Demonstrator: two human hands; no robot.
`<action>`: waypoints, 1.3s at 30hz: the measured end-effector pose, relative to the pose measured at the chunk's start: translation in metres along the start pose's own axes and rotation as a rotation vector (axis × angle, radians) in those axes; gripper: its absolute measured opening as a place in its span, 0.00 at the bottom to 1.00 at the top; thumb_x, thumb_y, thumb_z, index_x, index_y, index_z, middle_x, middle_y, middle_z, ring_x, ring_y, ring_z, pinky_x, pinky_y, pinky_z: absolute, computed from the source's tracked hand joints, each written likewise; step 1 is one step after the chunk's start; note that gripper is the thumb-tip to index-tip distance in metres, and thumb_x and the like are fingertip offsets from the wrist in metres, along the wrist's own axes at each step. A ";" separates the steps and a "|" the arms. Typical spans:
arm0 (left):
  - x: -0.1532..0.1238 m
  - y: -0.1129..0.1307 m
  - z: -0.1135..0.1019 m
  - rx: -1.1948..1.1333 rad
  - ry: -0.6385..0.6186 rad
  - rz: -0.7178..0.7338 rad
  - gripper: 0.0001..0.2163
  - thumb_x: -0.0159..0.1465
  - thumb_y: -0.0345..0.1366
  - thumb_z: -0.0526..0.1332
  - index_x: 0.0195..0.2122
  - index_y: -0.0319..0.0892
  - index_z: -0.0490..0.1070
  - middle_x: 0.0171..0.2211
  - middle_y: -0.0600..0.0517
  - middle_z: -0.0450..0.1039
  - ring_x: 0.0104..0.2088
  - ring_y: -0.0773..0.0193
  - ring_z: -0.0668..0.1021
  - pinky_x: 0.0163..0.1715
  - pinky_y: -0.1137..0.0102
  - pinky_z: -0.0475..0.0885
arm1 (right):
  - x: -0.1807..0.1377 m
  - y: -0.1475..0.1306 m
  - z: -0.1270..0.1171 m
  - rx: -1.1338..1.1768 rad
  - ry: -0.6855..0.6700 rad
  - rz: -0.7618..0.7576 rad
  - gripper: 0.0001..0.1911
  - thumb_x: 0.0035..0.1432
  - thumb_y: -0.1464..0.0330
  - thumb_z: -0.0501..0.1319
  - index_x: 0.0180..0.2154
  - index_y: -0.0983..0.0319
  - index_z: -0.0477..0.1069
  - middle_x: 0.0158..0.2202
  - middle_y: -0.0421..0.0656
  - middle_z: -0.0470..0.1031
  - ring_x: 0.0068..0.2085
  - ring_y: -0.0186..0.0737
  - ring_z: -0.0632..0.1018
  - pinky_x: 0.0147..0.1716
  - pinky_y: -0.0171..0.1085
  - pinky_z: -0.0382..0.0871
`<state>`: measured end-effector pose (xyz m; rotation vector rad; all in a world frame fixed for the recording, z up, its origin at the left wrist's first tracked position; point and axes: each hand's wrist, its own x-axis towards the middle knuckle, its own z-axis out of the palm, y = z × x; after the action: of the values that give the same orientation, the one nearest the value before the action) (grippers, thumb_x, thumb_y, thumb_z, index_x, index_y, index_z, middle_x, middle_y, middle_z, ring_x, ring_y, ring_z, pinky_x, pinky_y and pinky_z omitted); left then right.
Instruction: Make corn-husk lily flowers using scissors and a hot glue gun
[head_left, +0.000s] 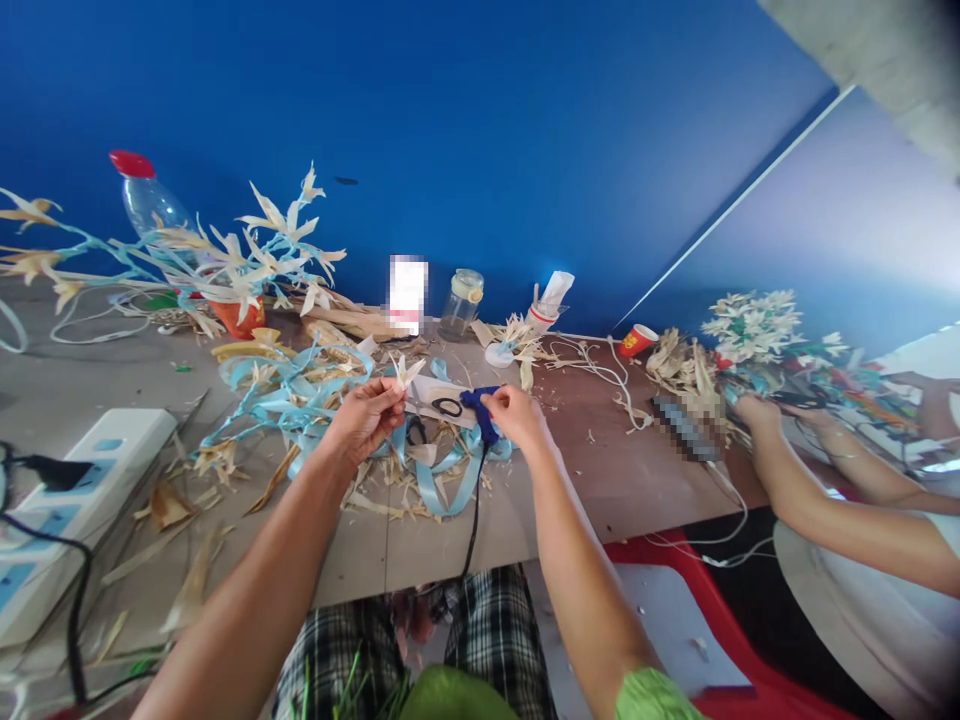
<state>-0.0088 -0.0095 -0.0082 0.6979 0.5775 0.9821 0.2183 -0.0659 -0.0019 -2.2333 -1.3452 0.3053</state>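
Between the thumb and fingers of my left hand is a small pale husk flower, petals pointing up. My right hand is closed at a dark blue glue gun, whose black cord drops over the table edge. Its nozzle is hard to make out. Between the hands lie scissors with black handles, over a pale sheet. Light blue ribbon loops on the table below them. Left of my left hand is a tangle of blue-wrapped stems.
A white power strip lies at left, black cable plugged in. Husk flower branches stand in a red cup before a clear bottle. A jar stands by the wall. At right are another person's hands near husk flowers.
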 end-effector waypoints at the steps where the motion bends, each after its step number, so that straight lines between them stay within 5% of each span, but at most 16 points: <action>1: 0.001 -0.001 -0.001 0.002 -0.004 0.001 0.09 0.46 0.29 0.69 0.22 0.35 0.68 0.21 0.53 0.67 0.19 0.76 0.66 0.15 0.81 0.59 | -0.001 0.003 0.004 -0.071 -0.036 0.021 0.15 0.52 0.56 0.59 0.33 0.61 0.72 0.33 0.44 0.75 0.35 0.39 0.75 0.34 0.35 0.63; 9: 0.002 -0.003 -0.006 -0.007 -0.056 -0.001 0.09 0.46 0.29 0.70 0.22 0.35 0.69 0.21 0.53 0.67 0.19 0.75 0.66 0.15 0.80 0.59 | -0.005 -0.003 0.022 -0.288 -0.103 0.008 0.31 0.47 0.59 0.63 0.52 0.64 0.62 0.49 0.55 0.70 0.48 0.48 0.73 0.42 0.39 0.65; 14: -0.001 -0.001 -0.003 -0.021 -0.094 0.005 0.10 0.46 0.30 0.70 0.21 0.35 0.68 0.21 0.53 0.67 0.20 0.75 0.66 0.16 0.80 0.60 | -0.003 -0.007 0.020 -0.281 -0.090 0.053 0.27 0.52 0.66 0.59 0.53 0.64 0.59 0.46 0.53 0.74 0.47 0.47 0.75 0.41 0.38 0.65; 19: -0.002 -0.001 -0.002 -0.027 -0.091 0.005 0.10 0.47 0.30 0.70 0.22 0.36 0.68 0.21 0.53 0.67 0.19 0.76 0.66 0.16 0.80 0.60 | -0.004 -0.009 0.017 -0.334 -0.141 0.021 0.30 0.48 0.58 0.62 0.51 0.64 0.62 0.47 0.54 0.73 0.49 0.50 0.75 0.42 0.40 0.66; 25: -0.003 0.000 0.000 -0.032 -0.110 -0.005 0.10 0.46 0.29 0.70 0.21 0.36 0.67 0.21 0.53 0.67 0.19 0.75 0.67 0.16 0.80 0.60 | -0.009 -0.016 0.016 -0.417 -0.142 0.088 0.26 0.49 0.61 0.61 0.49 0.67 0.63 0.46 0.60 0.73 0.47 0.55 0.76 0.41 0.44 0.67; 31: -0.003 0.000 -0.001 -0.044 -0.123 -0.006 0.10 0.46 0.29 0.70 0.22 0.36 0.67 0.22 0.53 0.68 0.20 0.75 0.67 0.16 0.80 0.60 | -0.014 -0.013 0.010 -0.313 -0.084 0.095 0.25 0.53 0.61 0.58 0.50 0.66 0.62 0.44 0.56 0.75 0.46 0.53 0.76 0.41 0.43 0.67; 39: -0.006 0.002 -0.001 -0.051 -0.136 0.013 0.10 0.47 0.30 0.70 0.23 0.36 0.68 0.23 0.53 0.68 0.20 0.75 0.67 0.17 0.80 0.62 | -0.009 0.015 -0.004 0.077 0.187 0.094 0.21 0.55 0.61 0.53 0.49 0.65 0.62 0.40 0.49 0.75 0.41 0.44 0.76 0.39 0.38 0.67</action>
<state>-0.0124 -0.0137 -0.0067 0.7177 0.4277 0.9505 0.2265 -0.0809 -0.0070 -2.2046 -1.1146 0.1731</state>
